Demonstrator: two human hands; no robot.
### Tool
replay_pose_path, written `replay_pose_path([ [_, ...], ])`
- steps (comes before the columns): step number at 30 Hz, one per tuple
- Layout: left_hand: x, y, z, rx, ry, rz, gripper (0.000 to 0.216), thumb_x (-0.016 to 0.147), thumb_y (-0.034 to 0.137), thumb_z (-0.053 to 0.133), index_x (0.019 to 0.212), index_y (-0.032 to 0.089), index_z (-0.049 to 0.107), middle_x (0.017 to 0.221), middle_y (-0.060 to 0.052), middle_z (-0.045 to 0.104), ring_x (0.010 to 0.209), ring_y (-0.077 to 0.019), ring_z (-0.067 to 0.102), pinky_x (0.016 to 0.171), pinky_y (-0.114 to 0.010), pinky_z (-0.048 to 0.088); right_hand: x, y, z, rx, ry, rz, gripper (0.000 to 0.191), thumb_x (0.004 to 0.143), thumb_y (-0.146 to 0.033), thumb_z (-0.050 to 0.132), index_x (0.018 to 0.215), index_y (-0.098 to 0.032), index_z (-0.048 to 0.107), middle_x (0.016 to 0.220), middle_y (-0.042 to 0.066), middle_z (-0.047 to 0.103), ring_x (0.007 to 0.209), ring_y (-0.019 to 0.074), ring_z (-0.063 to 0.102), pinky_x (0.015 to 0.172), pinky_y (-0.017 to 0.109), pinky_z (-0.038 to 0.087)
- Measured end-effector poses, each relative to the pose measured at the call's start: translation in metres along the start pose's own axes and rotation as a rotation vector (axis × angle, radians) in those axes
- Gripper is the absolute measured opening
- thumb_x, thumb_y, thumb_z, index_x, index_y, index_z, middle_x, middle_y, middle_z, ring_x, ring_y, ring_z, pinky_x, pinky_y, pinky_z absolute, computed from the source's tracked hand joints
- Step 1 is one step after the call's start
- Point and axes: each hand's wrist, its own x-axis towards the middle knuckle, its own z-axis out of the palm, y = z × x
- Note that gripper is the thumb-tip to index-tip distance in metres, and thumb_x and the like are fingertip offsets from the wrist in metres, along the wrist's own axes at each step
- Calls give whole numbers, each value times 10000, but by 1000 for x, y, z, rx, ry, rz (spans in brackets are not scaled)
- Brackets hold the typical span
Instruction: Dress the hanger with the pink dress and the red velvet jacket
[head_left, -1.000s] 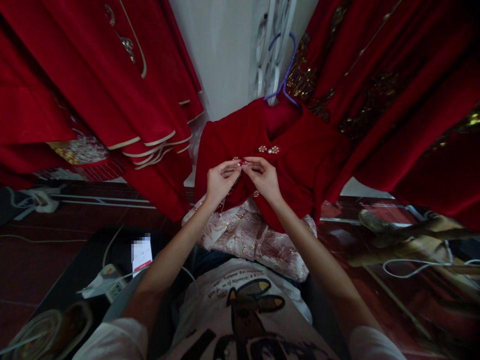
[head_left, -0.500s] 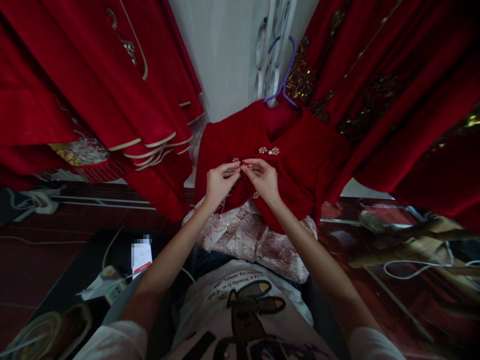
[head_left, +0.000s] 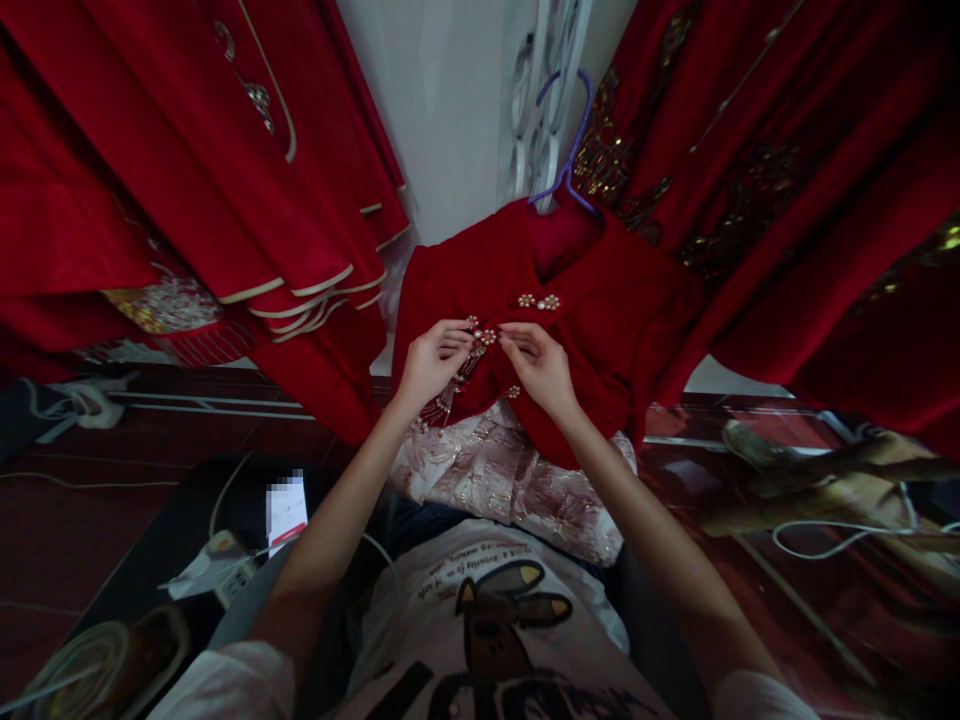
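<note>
One beaded flower clasp on the red jacket, with its bead tassel, had come into view as the left hand and right hand drew slightly apart; its halves looked joined. The left fingers seemed to pinch its edge; whether the right ones, just beside it, held anything was unclear. The jacket's hem overlapped brocade fabric on the lap.

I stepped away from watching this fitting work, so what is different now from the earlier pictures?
The hands have parted: the left hand shifted slightly left, the right hand to the right. The beaded clasp between their fingertips now shows more fully, as does its tassel. Whether either hand fully let go is unclear. The red jacket, purple hanger and upper clasp stayed essentially put.
</note>
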Motion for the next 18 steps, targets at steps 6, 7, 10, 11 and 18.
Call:
replay_pose_path([
  [6,-49,-5,-17,163,-67,-157,179,760,161,603,934,176,645,823,-26,692,752,-127,670,701,-244,546,-33,2,-33,-326,-159,102,152,869,-278,582,966,-194,663,898,51,716,765,159,684,705,292,557],
  [7,-57,-6,-17,165,-110,-175,175,756,160,606,924,176,649,824,-26,690,754,-128,667,703,-246,545,-36,3,-36,-409,-199,109,138,857,-265,594,956,-195,660,872,48,713,753,163,679,702,296,548],
  [10,-72,-6,-12,76,-169,-210,194,738,153,623,929,170,650,861,-34,695,795,-132,673,749,-263,553,-44,6,-37,-662,-279,135,162,794,-233,662,951,-196,641,850,53,690,778,186,665,712,305,519],
  [11,-73,-6,-9,34,-163,-213,199,733,153,630,931,167,649,879,-38,699,812,-134,676,777,-272,556,-46,7,-36,-733,-280,140,191,771,-221,683,953,-196,632,872,59,681,800,192,659,714,303,509],
  [18,-76,-2,6,-68,-141,-269,244,700,141,679,943,155,664,832,-38,718,770,-136,688,781,-293,572,-55,14,-20,-856,-208,97,199,725,-217,674,882,-213,550,867,30,635,749,171,617,618,243,425],
])
